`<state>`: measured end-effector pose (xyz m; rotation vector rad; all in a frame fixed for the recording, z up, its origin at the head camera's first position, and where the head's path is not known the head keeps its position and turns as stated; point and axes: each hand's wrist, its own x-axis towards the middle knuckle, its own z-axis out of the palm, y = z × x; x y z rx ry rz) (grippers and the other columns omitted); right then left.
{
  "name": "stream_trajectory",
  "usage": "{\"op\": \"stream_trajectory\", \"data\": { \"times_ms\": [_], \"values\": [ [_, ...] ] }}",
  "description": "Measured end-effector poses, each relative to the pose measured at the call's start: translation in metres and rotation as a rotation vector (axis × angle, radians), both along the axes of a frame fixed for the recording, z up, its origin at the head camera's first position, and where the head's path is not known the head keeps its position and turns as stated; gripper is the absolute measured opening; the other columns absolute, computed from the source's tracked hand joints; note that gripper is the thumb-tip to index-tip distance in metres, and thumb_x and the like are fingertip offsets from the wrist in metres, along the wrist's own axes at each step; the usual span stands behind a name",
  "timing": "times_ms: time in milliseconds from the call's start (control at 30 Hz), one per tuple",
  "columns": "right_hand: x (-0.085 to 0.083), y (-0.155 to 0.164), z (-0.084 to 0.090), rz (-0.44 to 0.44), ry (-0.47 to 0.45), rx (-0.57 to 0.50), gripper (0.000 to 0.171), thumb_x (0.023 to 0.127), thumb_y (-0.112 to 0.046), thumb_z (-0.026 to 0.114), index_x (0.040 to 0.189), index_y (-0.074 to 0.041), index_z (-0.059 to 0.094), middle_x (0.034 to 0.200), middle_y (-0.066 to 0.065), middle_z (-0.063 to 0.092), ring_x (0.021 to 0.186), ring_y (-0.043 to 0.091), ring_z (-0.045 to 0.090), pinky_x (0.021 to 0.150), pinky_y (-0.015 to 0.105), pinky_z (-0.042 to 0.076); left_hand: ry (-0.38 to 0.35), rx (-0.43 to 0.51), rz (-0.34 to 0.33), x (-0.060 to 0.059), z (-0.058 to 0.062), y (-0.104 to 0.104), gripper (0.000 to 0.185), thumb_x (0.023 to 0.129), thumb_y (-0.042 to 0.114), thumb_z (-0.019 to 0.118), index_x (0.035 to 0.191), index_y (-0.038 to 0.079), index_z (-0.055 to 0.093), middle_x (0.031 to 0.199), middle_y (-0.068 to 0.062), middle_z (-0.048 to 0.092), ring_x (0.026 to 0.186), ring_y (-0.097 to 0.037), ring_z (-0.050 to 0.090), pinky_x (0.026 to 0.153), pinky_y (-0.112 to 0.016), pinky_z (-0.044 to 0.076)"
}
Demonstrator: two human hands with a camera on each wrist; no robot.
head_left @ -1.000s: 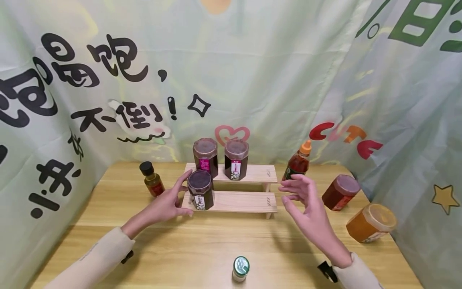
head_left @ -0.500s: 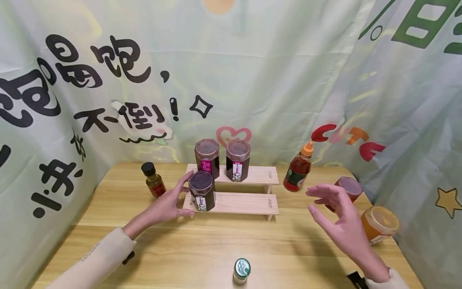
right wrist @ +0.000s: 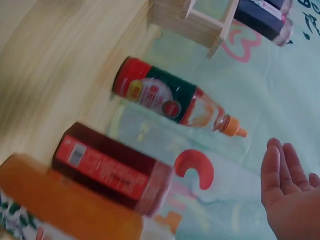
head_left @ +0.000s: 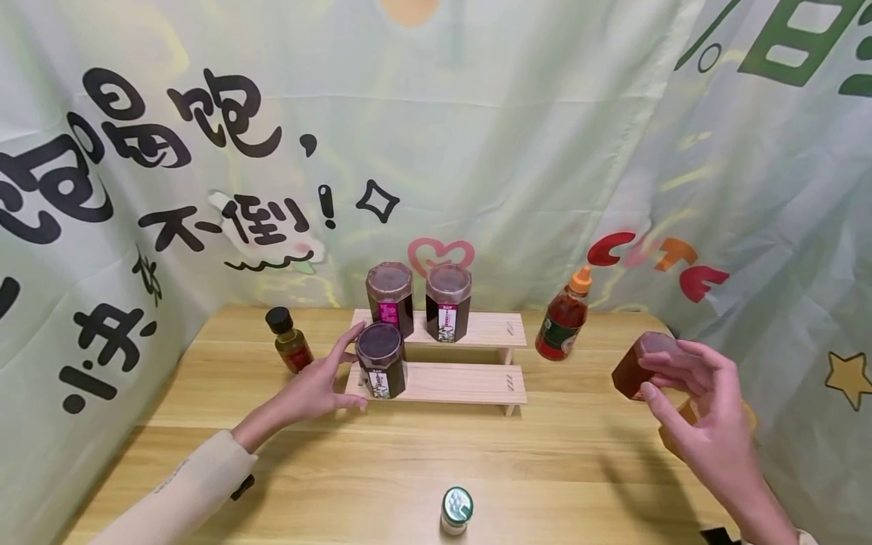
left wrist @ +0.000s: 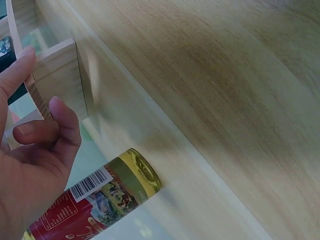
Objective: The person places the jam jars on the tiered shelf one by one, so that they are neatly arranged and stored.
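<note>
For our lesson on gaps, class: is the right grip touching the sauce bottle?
Apart. The head view shows bare table between the right grip and the sauce bottle.

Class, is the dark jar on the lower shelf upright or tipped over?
Upright: in the head view, the dark jar stands base-down on the lower shelf, its lid facing up.

Three dark jars (head_left: pixel 447 303), one red jar (head_left: pixel 632 369), one orange jar (right wrist: pixel 75 200): five total. One squeeze bottle (head_left: pixel 562 324), one black-capped bottle (head_left: pixel 291 341): two total. One green-lidded shaker (head_left: pixel 456 512). One wooden rack (head_left: pixel 463 381), two shelves (head_left: pixel 496 328). One left hand (head_left: pixel 320 390), one right hand (head_left: pixel 711 412). One desk (head_left: pixel 327 469). One printed heart (head_left: pixel 412 253), one yellow star (head_left: pixel 848 378).
</note>
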<state>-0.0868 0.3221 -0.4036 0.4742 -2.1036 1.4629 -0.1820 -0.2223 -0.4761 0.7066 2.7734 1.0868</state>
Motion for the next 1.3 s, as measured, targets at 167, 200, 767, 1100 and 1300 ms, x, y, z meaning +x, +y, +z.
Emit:
{"op": "stream_trajectory", "data": {
  "times_ms": [167,200,767,1100,1300],
  "values": [
    [0.003,0.012,0.000,-0.121,-0.016,0.061,0.086,0.083,0.032,0.069,0.158,0.003,0.038,0.128,0.008,0.072,0.112,0.012,0.068,0.099,0.018,0.050,-0.006,-0.011,0.013,0.002,0.002,0.001,0.133,0.082,0.029,0.100,0.177,0.032,0.006,0.143,-0.030,0.065,0.097,-0.041,0.074,0.063,-0.040,0.054],
    [0.003,0.015,0.000,-0.138,-0.019,0.070,0.086,0.083,0.032,0.069,0.158,0.003,0.038,0.129,0.008,0.071,0.113,0.012,0.068,0.099,0.017,0.050,-0.010,-0.010,0.016,0.002,0.002,0.001,0.133,0.082,0.029,0.100,0.177,0.033,0.006,0.143,-0.030,0.065,0.094,-0.039,0.074,0.063,-0.040,0.054],
    [0.013,0.055,-0.020,-0.408,-0.134,0.119,0.081,0.088,0.013,0.082,0.159,-0.010,0.048,0.135,-0.017,0.063,0.126,0.000,0.054,0.107,0.010,0.037,-0.045,-0.001,0.018,0.005,0.004,-0.001,0.135,0.082,0.029,0.100,0.176,0.038,0.005,0.146,-0.028,0.064,0.064,-0.015,0.064,0.055,-0.037,0.051],
    [0.010,0.085,-0.037,-0.380,-0.287,0.209,0.082,0.095,-0.009,0.086,0.163,-0.020,0.040,0.145,-0.012,0.047,0.134,-0.006,0.039,0.106,0.002,0.024,-0.032,0.006,0.016,0.002,0.004,0.002,0.136,0.081,0.025,0.101,0.177,0.035,0.005,0.144,-0.026,0.066,0.053,-0.014,0.052,0.052,-0.034,0.047],
    [0.008,0.101,-0.049,-0.317,-0.359,0.208,0.091,0.093,-0.007,0.087,0.164,-0.021,0.031,0.142,-0.001,0.045,0.125,-0.008,0.039,0.096,0.002,0.030,-0.038,0.015,0.011,0.002,0.004,0.003,0.136,0.081,0.024,0.100,0.177,0.035,0.005,0.143,-0.027,0.066,0.053,-0.014,0.053,0.052,-0.034,0.048]
  ]
}}
